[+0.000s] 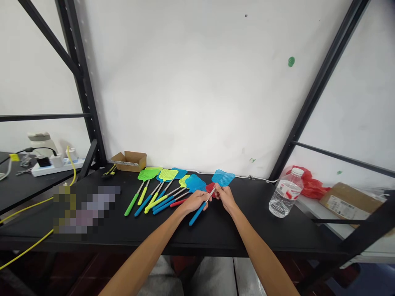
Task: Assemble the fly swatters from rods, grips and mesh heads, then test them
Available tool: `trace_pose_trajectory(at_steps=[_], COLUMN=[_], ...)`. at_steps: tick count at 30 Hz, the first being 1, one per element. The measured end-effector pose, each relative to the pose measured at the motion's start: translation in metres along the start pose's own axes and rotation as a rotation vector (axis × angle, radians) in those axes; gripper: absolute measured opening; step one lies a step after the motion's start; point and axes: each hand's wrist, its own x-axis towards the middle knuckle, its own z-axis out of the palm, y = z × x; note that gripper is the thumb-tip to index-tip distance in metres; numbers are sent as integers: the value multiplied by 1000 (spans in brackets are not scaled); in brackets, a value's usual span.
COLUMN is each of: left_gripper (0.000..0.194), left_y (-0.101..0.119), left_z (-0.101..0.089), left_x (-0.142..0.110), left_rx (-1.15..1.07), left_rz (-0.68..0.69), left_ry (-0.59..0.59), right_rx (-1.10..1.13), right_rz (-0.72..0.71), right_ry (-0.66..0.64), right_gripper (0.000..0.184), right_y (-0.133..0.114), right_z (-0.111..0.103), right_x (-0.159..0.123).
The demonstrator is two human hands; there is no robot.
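Both my hands hold one blue fly swatter (223, 177) above the black table. My left hand (196, 200) is closed on its metal shaft near the blue handle, which points down and toward me. Higher on the shaft, just under the mesh head, my right hand (226, 197) pinches it. Behind my hands lies a red fly swatter (178, 203), partly hidden by them. To the left, several more swatters rest in an overlapping row, among them a green fly swatter (132, 204), a yellow fly swatter (168, 175) and another blue fly swatter (196, 183).
An open cardboard box (131, 161) stands at the back left of the black table (247, 234). On the right is a water bottle (285, 193), with a red plastic bag (311, 187) behind it. A power strip (58, 166) and yellow cable (29, 250) lie left; black posts flank the table.
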Motion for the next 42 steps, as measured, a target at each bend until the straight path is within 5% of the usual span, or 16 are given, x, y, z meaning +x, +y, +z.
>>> trace_pose_trajectory(at_steps=[11, 24, 42], left_gripper=[30, 46, 48], left_y=[3, -4, 8], left_z=[3, 4, 12], left_x=[-3, -3, -10], left_rx=[28, 19, 172], left_rz=[-8, -7, -10], left_ry=[10, 58, 28], right_rx=[2, -2, -96], right_rz=[15, 25, 40], right_ry=[207, -91, 152], right_gripper=[47, 44, 48], right_y=[1, -6, -6], right_z=[-20, 7, -21], right_x=[8, -9, 4])
